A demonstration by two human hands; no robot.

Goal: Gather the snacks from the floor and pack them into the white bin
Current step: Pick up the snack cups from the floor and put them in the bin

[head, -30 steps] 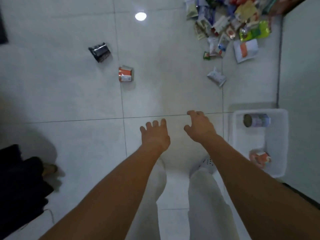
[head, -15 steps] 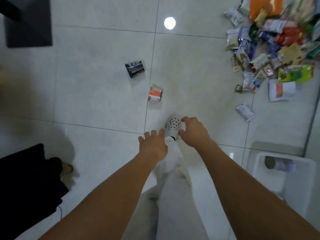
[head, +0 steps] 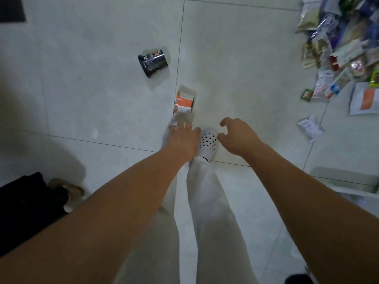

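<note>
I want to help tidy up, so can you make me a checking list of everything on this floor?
Surface: pale tiled floor, dimly lit.
Job's things: orange-and-white cup and black cup, both on their sides; small white packet; snack pile at top right; white bin, only its edge showing.
Clutter: dark mat; black bundle beside a tan shoe.
Hands: left hand flat, right hand loosely curled, both empty.
Cables: nothing seen.
Surroundings: white clog, white trousers.
</note>
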